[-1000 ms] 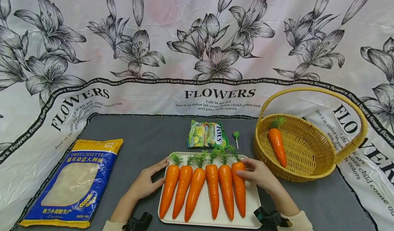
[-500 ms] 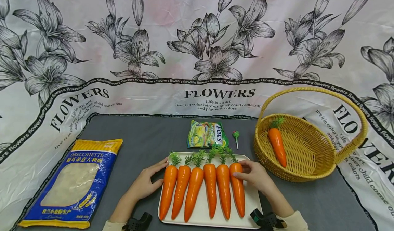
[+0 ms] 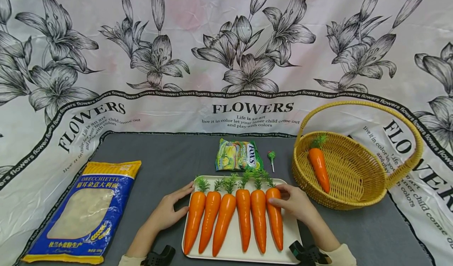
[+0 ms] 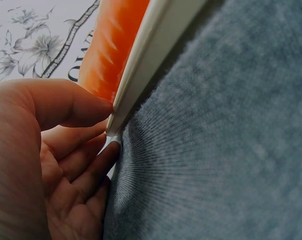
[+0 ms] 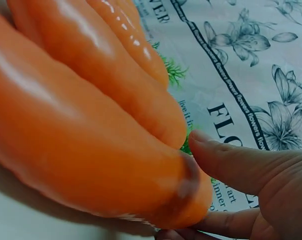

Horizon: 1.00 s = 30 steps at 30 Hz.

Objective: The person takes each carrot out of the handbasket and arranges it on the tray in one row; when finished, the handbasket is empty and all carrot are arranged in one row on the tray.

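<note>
Several orange carrots with green tops lie side by side on a white rectangular tray (image 3: 291,234). In the head view my left hand (image 3: 166,211) is at the tray's left edge. The left wrist view shows its thumb touching the rim beside the leftmost carrot (image 4: 108,55), with the other fingers against the tray's outer side. My right hand (image 3: 295,203) pinches the rightmost carrot (image 3: 275,222) near its top. In the right wrist view the thumb lies on that carrot's (image 5: 91,135) upper side and the fingers are partly hidden beneath it.
A yellow wicker basket (image 3: 354,199) with one carrot (image 3: 319,167) inside stands at the right. Behind the tray lie a green candy bag (image 3: 235,156) and a lollipop (image 3: 271,156). A blue pasta bag (image 3: 81,211) lies at the left on the grey cloth.
My right hand has shifted slightly left with the rightmost carrot. The carrots in the row moved a little left, then slightly back right. My left hand has stayed at the tray edge.
</note>
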Available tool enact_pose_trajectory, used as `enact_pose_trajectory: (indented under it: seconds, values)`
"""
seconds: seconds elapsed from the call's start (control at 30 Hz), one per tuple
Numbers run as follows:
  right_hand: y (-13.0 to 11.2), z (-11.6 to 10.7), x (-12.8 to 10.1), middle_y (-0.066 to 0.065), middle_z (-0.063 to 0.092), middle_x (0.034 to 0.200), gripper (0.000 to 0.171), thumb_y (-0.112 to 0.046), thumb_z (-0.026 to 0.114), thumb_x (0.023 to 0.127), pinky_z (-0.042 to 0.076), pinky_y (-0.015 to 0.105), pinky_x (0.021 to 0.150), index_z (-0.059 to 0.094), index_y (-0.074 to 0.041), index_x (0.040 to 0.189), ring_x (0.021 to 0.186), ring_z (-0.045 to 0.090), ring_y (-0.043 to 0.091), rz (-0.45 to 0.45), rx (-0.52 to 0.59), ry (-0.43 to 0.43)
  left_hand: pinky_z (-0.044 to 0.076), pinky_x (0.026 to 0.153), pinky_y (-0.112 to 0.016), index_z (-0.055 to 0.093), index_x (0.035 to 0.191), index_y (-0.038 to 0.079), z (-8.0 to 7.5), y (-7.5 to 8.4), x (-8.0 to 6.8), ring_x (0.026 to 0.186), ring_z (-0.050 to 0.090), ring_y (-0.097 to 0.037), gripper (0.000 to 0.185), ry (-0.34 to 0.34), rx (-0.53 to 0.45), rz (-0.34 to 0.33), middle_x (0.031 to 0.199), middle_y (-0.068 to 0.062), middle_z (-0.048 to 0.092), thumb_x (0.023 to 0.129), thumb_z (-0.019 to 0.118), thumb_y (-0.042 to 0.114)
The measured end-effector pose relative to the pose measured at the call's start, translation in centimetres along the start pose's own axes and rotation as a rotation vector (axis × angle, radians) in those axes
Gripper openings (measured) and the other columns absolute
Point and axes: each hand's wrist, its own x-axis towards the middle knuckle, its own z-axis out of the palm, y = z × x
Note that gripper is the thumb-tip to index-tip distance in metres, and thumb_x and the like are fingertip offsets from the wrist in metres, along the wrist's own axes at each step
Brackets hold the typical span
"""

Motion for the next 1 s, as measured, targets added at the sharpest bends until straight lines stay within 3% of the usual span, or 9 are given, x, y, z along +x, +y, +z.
enact_pose_trajectory:
  seconds: [0.43,0.8,0.9,1.0]
  values:
    - [0.0,-1.5,-0.5,0.018,0.057,0.119,0.065,-0.042,0.067,0.075,0.051,0.038,0.08,0.051,0.0,0.122,0.104,0.058,0.03,-0.031,-0.001,0.015,0.038,0.097,-0.046,0.046,0.132,0.021,0.0,0.1,0.0,0.127,0.039,-0.016,0.054,0.002,0.002,0.002,0.141,0.006,0.038,0.081,0.061,0.017]
    - [-0.1,-3.7,-1.3,0.022,0.054,0.12,0.055,-0.031,0.063,0.082,0.049,0.04,0.084,0.048,0.001,0.124,0.107,0.055,0.035,-0.167,0.076,0.099,0.039,0.097,-0.046,0.046,0.132,0.02,0.0,0.1,0.0,0.126,0.039,-0.015,0.054,0.0,0.006,-0.003,0.141,0.007,0.038,0.081,0.061,0.018]
    - [-0.2,-4.5,-1.6,0.02,0.057,0.117,0.05,-0.027,0.063,0.083,0.05,0.03,0.084,0.05,0.0,0.123,0.105,0.057,0.031,-0.207,0.123,0.147,0.039,0.097,-0.046,0.047,0.132,0.02,-0.1,0.2,0.0,0.126,0.039,-0.015,0.054,0.0,0.004,-0.003,0.14,0.007,0.038,0.081,0.062,0.017]
    - [0.0,-5.7,-2.0,0.019,0.058,0.116,0.047,-0.023,0.063,0.083,0.049,0.015,0.079,0.051,0.0,0.122,0.1,0.06,0.014,-0.237,0.151,0.19,0.039,0.097,-0.046,0.047,0.132,0.02,-0.1,0.2,0.1,0.126,0.039,-0.015,0.054,0.0,0.002,-0.009,0.14,0.007,0.038,0.08,0.062,0.016]
